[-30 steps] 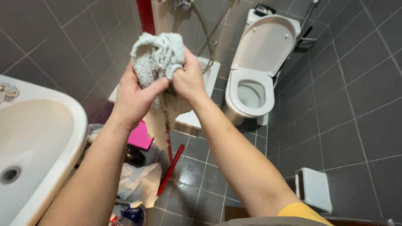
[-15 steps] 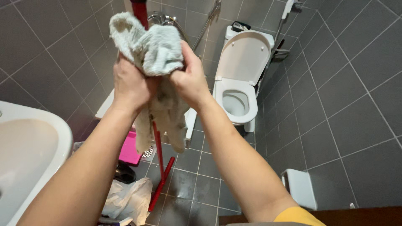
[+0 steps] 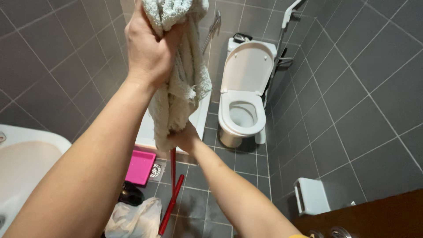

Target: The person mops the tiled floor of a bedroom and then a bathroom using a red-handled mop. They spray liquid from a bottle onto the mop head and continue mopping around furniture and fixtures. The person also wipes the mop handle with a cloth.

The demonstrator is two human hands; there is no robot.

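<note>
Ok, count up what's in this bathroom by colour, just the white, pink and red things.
White: 4, the toilet, sink, small floor bin, crumpled bag
Pink: 1, the flat square tray
Red: 1, the long pole
Total: 6

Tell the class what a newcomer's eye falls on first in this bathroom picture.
A pale towel hangs in the middle, gripped at the top by the left hand and at the bottom by the right hand. Behind it a white toilet stands open against grey tiles.

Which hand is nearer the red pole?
Right. The right hand grips the cloth's lower end just above the red pole; the left hand holds the cloth's top, far higher.
</note>
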